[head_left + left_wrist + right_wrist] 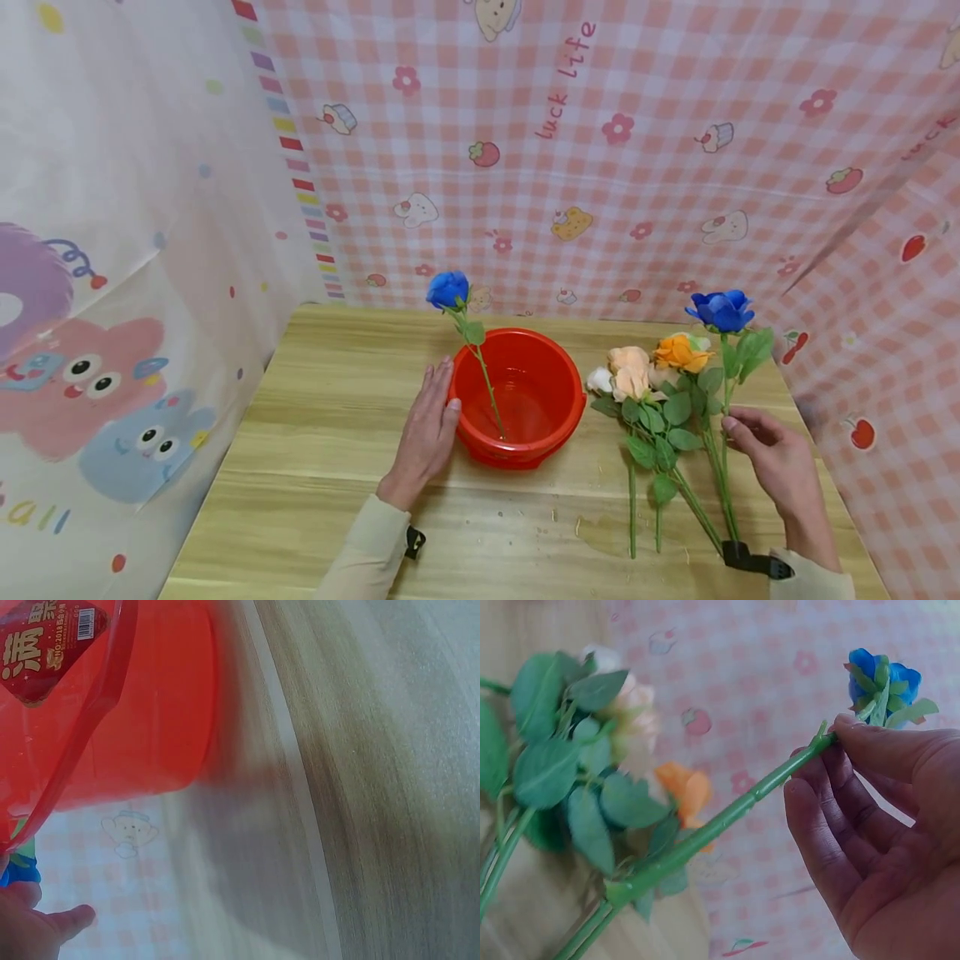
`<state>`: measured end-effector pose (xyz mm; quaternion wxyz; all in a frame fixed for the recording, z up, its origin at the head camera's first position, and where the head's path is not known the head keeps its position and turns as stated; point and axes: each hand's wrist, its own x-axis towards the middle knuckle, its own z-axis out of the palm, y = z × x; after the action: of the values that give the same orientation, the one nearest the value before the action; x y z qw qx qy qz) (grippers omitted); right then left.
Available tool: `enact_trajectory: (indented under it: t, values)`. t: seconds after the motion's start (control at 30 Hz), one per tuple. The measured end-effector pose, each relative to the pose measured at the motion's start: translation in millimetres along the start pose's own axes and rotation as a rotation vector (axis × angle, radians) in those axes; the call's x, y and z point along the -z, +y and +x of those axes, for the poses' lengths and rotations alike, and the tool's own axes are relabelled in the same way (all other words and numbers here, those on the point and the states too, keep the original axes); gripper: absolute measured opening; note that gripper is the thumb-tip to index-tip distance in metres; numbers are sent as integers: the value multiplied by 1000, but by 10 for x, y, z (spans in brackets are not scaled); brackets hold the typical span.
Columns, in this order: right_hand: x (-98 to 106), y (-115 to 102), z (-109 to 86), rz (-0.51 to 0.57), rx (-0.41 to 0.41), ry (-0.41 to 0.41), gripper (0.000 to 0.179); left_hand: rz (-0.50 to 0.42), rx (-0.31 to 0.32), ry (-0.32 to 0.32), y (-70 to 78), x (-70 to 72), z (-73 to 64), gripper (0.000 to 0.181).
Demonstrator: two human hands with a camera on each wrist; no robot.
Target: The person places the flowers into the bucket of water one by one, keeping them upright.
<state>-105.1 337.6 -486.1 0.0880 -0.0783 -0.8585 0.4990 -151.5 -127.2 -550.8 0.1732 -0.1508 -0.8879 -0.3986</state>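
A red plastic bucket (459, 417) stands on the table, with a little water inside. One blue rose (448, 290) leans in it, its stem reaching the bottom and its bloom above the left rim. My left hand (427, 429) rests against the bucket's left side, fingers extended. At the right, my right hand (776, 458) pinches the stem of a second blue rose (720, 312) between thumb and fingertips. In the right wrist view that green stem (727, 817) slants down from the fingers. Beside it lie a peach rose (630, 372) and an orange rose (682, 353).
A white flower (599, 381) lies by the peach rose, among green leaves. Water drops and a small puddle (600, 533) wet the wooden table (300, 467). Printed cloths hang behind the table (450, 192) and along both sides. A label (52, 645) is stuck on the bucket.
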Motion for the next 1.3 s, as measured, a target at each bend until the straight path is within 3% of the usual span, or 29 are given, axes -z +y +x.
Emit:
enact_trajectory:
  t: [0.23,0.53,0.77,1.0,1.3]
  values:
    - [-45,-286,17,-23,75,45,35,10,15,-3,4,7,2,59]
    - [-110,-575,57,-57,83,73,38,25,48,-22,33,0,5,59]
    - [-237,-778,84,31,78,80,33,8,57,-22,26,5,0,59]
    - [-389,-917,117,185,150,75,26,5,37,-6,31,-13,-6,59]
    - [-630,-1140,132,200,220,41,23,-1,43,0,27,-6,-6,58]
